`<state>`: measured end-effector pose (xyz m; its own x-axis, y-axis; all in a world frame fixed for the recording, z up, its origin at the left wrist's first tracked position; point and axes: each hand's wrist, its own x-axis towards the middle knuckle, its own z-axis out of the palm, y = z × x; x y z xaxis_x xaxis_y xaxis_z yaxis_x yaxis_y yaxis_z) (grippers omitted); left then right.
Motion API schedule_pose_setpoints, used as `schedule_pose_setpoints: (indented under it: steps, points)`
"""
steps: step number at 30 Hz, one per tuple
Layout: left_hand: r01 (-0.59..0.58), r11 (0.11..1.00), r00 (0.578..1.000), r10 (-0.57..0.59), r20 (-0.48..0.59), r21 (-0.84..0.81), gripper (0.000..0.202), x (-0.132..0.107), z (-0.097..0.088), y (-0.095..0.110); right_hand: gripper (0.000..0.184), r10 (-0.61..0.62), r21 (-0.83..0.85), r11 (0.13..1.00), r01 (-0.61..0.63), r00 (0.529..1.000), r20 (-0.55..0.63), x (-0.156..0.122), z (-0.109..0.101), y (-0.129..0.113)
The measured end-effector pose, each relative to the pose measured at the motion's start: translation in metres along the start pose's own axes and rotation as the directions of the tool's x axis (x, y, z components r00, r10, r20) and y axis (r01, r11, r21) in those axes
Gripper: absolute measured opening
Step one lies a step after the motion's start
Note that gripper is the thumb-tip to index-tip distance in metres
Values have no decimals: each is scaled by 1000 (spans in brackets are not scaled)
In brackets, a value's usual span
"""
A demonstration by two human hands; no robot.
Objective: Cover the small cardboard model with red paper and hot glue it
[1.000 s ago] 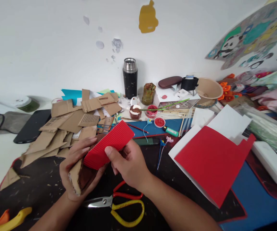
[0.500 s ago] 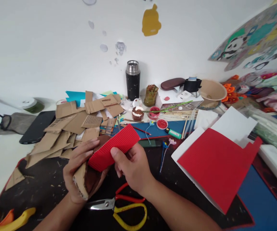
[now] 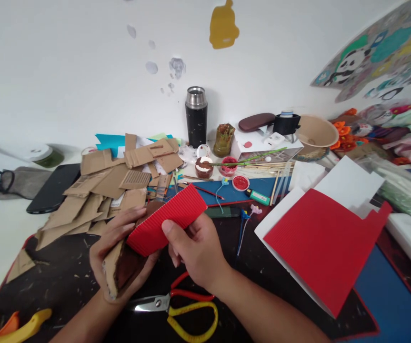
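My left hand [image 3: 101, 259] is wrapped round a brown-painted cardboard piece [image 3: 128, 271] with a raw, torn-looking edge facing me. Between the thumb and fingers of my right hand [image 3: 198, 247] is a strip of red corrugated paper [image 3: 171, 216], tilted up to the right. The strip's lower left end lies against the brown piece; whether it is stuck there I cannot tell. Below my hands lie scissors [image 3: 176, 305] with one red and one yellow handle, blades pointing left. A larger red corrugated sheet [image 3: 319, 247] with a cut-out corner rests to the right.
Cardboard scraps [image 3: 108, 181] are heaped at the back left, beside a black phone-like slab [image 3: 53, 188]. Behind stand a black flask [image 3: 196, 119], an open brown paint jar [image 3: 204, 168] and a red one [image 3: 228, 166]. A yellow-handled tool [image 3: 30, 326] lies front left.
My left hand and the brown piece have shifted slightly left and turned a little. The red strip moved slightly left with them. The camera view has tilted a little.
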<state>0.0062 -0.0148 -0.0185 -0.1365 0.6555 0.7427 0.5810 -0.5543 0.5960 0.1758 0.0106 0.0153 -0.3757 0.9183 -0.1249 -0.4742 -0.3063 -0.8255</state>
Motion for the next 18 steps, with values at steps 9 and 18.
schedule_pose_setpoints:
  steps: [9,18]
  points:
    - [86,995,996,-87,-7,-51,45,-4,3,-4,56,22,-20,1000,-22,1000,5,3,-1,-4]
    - [91,995,995,-89,43,-43,48,-1,0,3,53,-4,-34,999,4,1000,6,4,-3,1]
